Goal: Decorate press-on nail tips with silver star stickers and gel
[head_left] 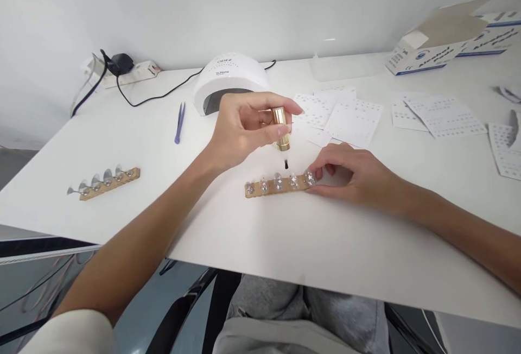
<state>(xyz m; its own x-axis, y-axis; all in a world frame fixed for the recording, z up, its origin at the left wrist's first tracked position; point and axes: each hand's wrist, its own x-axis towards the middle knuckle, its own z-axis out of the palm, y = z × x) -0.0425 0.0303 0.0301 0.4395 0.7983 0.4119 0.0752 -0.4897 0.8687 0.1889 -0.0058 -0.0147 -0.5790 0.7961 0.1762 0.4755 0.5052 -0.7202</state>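
My left hand (252,123) is closed around a gold-capped nail polish brush (280,128), its dark bristle tip pointing down just above a wooden nail display strip (271,190). Several clear false nails with silvery star-like marks, such as this false nail (278,181), stand in a row along the strip. At the strip's right end, my right hand (345,175) pinches the strip between thumb and fingers, beside the last nail. Farther left lies a second wooden strip (109,184) bearing several clear nails.
A white nail lamp (234,74) stands at the back, with blue tweezers (179,123) to its left. Printed sticker sheets (354,120) are spread at the right. An open alcohol pad box (431,50) sits at the back right, a power strip (136,73) at the back left.
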